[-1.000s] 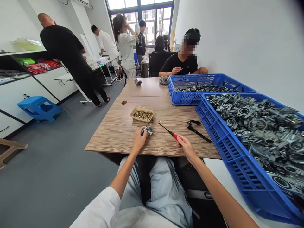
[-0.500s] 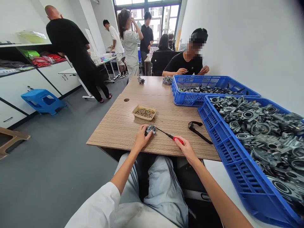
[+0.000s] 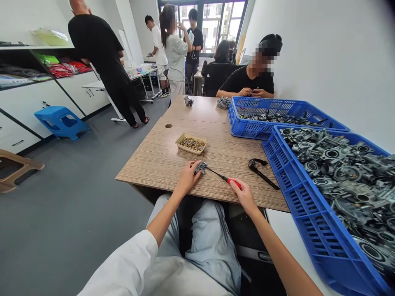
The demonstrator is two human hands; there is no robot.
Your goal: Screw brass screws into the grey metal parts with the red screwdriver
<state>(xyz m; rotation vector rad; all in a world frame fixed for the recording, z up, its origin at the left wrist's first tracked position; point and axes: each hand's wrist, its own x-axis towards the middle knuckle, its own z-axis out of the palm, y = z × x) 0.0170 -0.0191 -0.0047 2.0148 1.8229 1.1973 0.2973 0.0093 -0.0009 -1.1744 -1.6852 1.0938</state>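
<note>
My left hand [image 3: 187, 177] is closed around a small grey cast-metal part [image 3: 201, 167] that looks like a carburetor body, holding it down on the wooden table. In my right hand [image 3: 245, 195] is a screwdriver [image 3: 232, 181] with a red and black handle, gripped by that handle. Its dark shaft points left, and the tip meets the right side of the metal part. Exactly where the tip sits is too small to make out. Just beyond my left hand stands a beige tray [image 3: 190, 143] of small brass-coloured pieces. One loose small piece [image 3: 213, 155] lies right of the tray.
A black wristwatch [image 3: 261, 172] lies right of the screwdriver. Along the right stand two blue crates [image 3: 296, 197] heaped with metal parts. Farther back on the table [image 3: 148, 152] are a metal part [image 3: 188, 101] and a grey pile [image 3: 223, 102]. A co-worker [image 3: 253, 82] sits at the far end.
The whole view has shifted slightly, so the table and both hands appear a little farther right. My grips on the metal part and screwdriver stay the same. The seated co-worker's hands have come together.
</note>
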